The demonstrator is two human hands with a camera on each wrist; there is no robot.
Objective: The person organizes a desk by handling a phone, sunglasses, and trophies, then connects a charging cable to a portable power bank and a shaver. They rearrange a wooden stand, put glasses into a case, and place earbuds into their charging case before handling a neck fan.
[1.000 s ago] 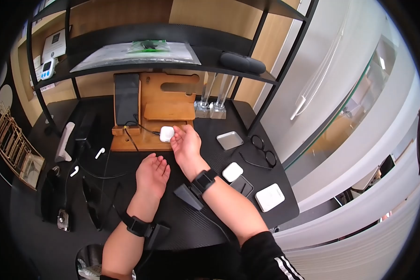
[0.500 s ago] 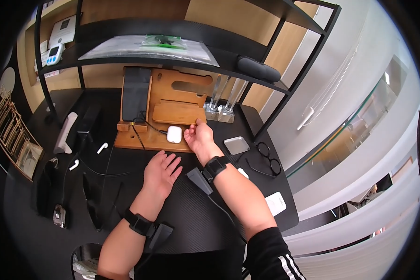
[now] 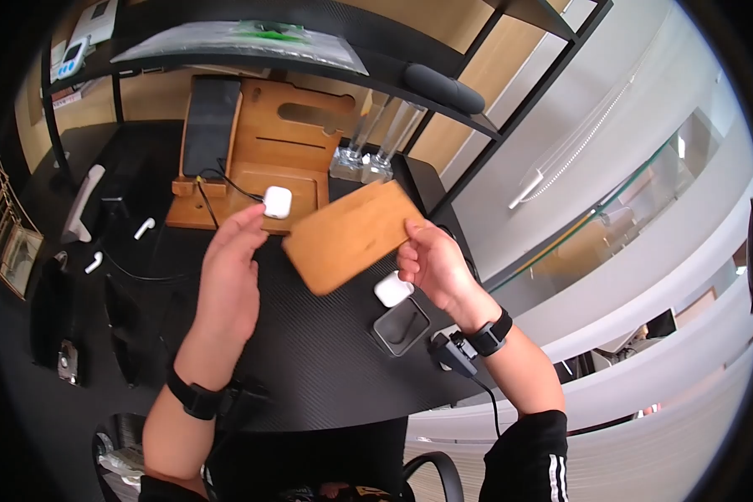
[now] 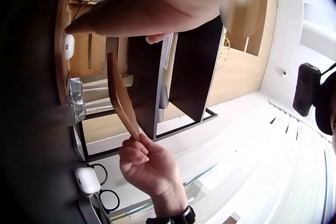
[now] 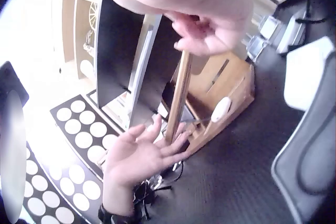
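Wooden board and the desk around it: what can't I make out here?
Wooden board: fine grain blurred, head view.
Black glasses: partly hidden behind the right hand, head view.
Shelf gadget: display too small to read, head view.
Grey tray: cut off by the picture's edge, right wrist view.
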